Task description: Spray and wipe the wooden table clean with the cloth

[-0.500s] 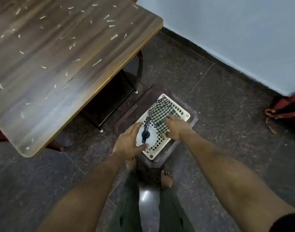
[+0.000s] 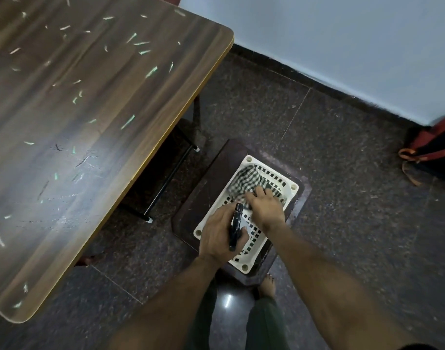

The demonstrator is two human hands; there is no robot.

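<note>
Left hand (image 2: 217, 232) fingers wrapped round black-triggered spray bottle (image 2: 235, 227) in white perforated plastic basket (image 2: 293, 188) on dark stool (image 2: 208, 178). Right hand (image 2: 265, 207) fingers spread, pressing green-checked cloth (image 2: 244, 181). Advice: bunch cloth fully, lift both straight up. Littered wooden table (image 2: 90, 122) beyond, left.

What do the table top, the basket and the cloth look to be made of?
Table top: wood-grain, probably glossy laminate, given the glare and pale edge band. Basket: cream moulded plastic, with regular square holes. Cloth: soft woven fabric, green-and-white check, crumpled.
</note>
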